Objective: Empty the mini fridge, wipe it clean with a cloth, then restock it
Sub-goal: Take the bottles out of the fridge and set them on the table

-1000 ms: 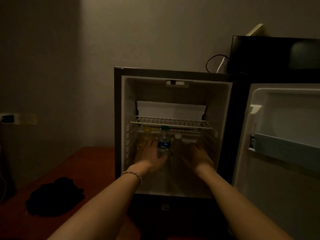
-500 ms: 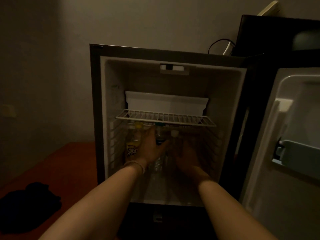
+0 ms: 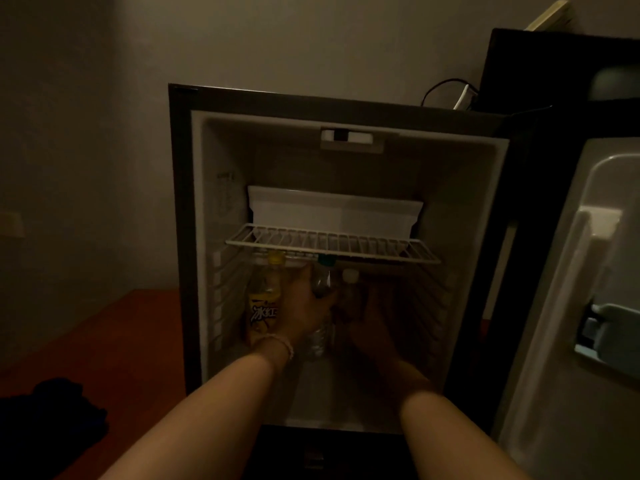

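Both hands have pushed deeper into the fridge [image 3: 194, 237] since a second ago. Head view: my left hand [image 3: 304, 315] curls round the clear bottle [image 3: 320, 289], beside the yellow bottle [image 3: 265, 303], under the rack [image 3: 332, 245]. My right hand [image 3: 372, 327] sits in shadow; I cannot tell its grip. Cloth [image 3: 52, 420] lies on the table [image 3: 104, 327].

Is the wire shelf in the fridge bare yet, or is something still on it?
Bare. Nothing stands on the wire shelf; the yellow bottle, clear bottle and white-capped bottle stand below it.
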